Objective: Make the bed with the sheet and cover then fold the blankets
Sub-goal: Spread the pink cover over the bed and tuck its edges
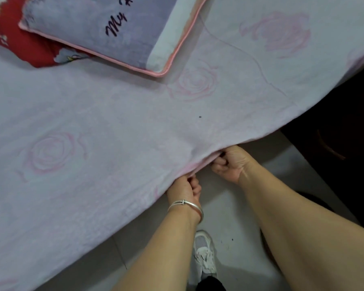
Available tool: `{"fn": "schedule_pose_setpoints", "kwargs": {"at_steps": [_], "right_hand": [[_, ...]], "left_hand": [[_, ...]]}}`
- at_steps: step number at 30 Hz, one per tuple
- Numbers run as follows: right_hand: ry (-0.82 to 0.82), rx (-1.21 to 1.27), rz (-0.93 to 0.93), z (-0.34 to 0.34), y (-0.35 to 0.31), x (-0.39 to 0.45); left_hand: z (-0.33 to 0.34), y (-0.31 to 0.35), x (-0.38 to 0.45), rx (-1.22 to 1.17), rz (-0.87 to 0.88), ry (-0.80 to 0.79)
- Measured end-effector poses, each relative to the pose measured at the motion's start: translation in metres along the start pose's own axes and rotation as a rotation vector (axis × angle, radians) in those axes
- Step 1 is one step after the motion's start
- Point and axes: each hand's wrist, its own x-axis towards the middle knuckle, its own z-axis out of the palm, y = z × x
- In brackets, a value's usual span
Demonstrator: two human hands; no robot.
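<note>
A pale lilac sheet point(105, 131) printed with pink roses lies spread over the bed and hangs over its near edge. My left hand point(185, 189), with a silver bangle on the wrist, grips the sheet's edge with curled fingers. My right hand point(229, 162) is right beside it, palm turned up, fingers curled round the same edge; its fingertips are partly hidden under the fabric. At the top lies a grey-purple pillow point(105, 28) with pink piping and dark lettering, resting on a red patterned pillow point(25, 49).
Light tiled floor point(225, 208) runs along the bed's near side, with my white shoe point(204, 253) on it. Dark furniture point(340, 131) stands at the right, close to the bed's corner.
</note>
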Motion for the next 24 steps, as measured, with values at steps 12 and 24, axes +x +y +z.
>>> {"fn": "schedule_pose_setpoints", "kwargs": {"at_steps": [12, 24], "right_hand": [[0.226, -1.011, 0.412, -0.005, -0.006, -0.008], [0.269, -0.172, 0.148, -0.01, 0.002, 0.007]], "left_hand": [[-0.005, -0.003, 0.005, -0.264, 0.114, 0.108], [0.003, 0.008, -0.001, -0.227, -0.071, -0.273]]}}
